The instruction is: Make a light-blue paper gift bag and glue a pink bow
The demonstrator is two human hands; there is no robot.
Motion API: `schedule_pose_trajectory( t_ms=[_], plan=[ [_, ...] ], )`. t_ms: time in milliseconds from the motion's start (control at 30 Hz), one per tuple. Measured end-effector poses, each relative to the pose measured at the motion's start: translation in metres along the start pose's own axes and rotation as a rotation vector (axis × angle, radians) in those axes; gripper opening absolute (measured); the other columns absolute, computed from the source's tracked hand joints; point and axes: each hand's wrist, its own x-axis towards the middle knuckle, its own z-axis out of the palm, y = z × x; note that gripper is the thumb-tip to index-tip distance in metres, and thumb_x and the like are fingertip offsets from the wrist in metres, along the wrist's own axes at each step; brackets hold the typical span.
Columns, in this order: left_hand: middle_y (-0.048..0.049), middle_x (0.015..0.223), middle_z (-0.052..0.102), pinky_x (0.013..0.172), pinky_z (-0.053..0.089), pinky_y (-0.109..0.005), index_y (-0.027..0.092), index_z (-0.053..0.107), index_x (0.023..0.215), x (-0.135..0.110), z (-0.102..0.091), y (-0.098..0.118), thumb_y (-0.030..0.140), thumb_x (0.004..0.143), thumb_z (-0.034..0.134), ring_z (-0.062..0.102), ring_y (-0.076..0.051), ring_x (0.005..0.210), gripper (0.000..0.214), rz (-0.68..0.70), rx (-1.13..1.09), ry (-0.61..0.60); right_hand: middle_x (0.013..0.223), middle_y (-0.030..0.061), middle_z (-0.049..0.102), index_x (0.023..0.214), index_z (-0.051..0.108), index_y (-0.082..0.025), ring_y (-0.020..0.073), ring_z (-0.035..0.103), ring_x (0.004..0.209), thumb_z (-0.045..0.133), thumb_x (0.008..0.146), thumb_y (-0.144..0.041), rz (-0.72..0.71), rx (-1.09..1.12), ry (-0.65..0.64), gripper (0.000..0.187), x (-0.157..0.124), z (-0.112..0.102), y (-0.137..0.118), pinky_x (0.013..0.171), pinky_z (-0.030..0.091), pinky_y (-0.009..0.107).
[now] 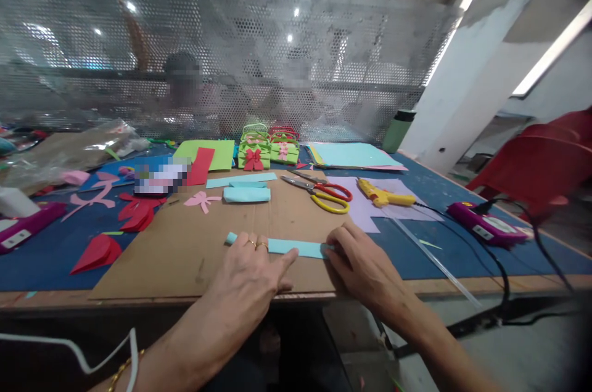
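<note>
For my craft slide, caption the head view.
Left hand and right hand touch a pale-blue strip on cardboard, scissors beyond.

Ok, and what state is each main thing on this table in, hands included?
Blue strip: laid out across the cardboard
Left hand: fingers resting on the strip
Right hand: at the strip's right end, grip unclear
Scissors: lying unheld
Glue gun: lying on a lilac sheet, unheld
Green bottle: upright, capped
Purple power strip on the right: black plug inserted
Green bags: standing, trimmed with bows

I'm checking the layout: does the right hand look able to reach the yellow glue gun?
Probably yes: the glue gun on the purple sheet lies beyond the right hand, nothing upright between.
</note>
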Motion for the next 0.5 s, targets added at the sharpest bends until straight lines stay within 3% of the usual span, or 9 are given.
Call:
schedule_pose_trajectory(
  t_ms=[67,233,367,500],
  plan=[
    [-0.0142,0.092,0.067,0.072,0.043,-0.041,0.031,0.065,0.129,0.003,-0.001,0.002,0.042,0.095,0.062,0.062,-0.031,0.083,0.035,-0.002,-0.01,-0.001,0.093,0.0072,0.061,0.092,0.058,-0.02,0.0205,0.058,0.079,0.047,0.098,-0.018,-0.03,0.015,0.089,0.013,-0.006,-0.004,-0.001,0.07,0.047,0.032],
    [-0.017,0.101,0.068,0.076,0.045,-0.044,0.035,0.06,0.137,0.0,-0.002,0.002,0.039,0.096,0.061,0.064,-0.034,0.089,0.041,-0.016,0.005,-0.029,0.104,0.0144,0.068,0.109,0.064,-0.017,0.0282,0.061,0.097,0.05,0.098,-0.012,-0.154,-0.111,0.405,0.018,-0.027,-0.011,-0.022,0.084,0.049,0.044],
    [-0.017,0.102,0.069,0.078,0.047,-0.046,0.037,0.057,0.141,0.0,-0.002,0.004,0.039,0.094,0.064,0.065,-0.035,0.09,0.047,-0.038,0.008,-0.038,0.127,0.0163,0.069,0.134,0.057,-0.012,0.03,0.059,0.122,0.052,0.101,-0.022,-0.333,-0.154,0.285,0.035,-0.037,0.003,-0.042,0.102,0.049,0.049],
    [-0.0167,0.102,0.069,0.077,0.047,-0.045,0.038,0.057,0.141,0.0,0.001,0.005,0.039,0.094,0.064,0.065,-0.034,0.09,0.047,-0.053,0.007,-0.002,0.135,0.0199,0.066,0.139,0.054,-0.005,0.033,0.058,0.129,0.049,0.102,-0.041,-0.367,-0.198,0.165,0.051,-0.04,0.018,-0.042,0.106,0.049,0.056]
  ],
)
